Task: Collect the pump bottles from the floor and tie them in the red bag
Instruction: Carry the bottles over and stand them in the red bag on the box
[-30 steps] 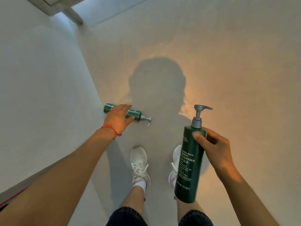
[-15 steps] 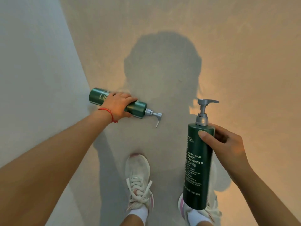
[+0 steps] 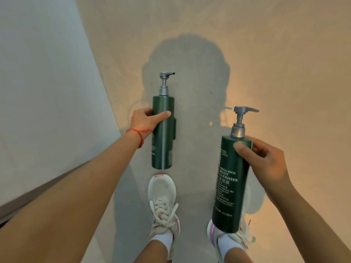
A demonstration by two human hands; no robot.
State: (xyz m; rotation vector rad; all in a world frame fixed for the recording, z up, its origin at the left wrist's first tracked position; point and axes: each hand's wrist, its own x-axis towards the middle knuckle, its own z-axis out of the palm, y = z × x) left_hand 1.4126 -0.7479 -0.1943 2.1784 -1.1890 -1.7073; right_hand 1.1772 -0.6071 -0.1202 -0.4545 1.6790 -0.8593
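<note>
Both of my hands hold dark green pump bottles with grey pump heads, upright above the floor. My left hand, with a red string on its wrist, grips the smaller-looking bottle around its upper body. My right hand grips the nearer bottle, labelled "body cleanser", near its shoulder. The red bag is not in view.
A pale wall runs along the left and meets the concrete floor. My two feet in white sneakers stand below the bottles. My shadow falls on the floor ahead.
My left hand has lifted the second bottle off the floor and turned it from lying sideways to upright. The right hand's bottle stays held, and the view has come closer.
</note>
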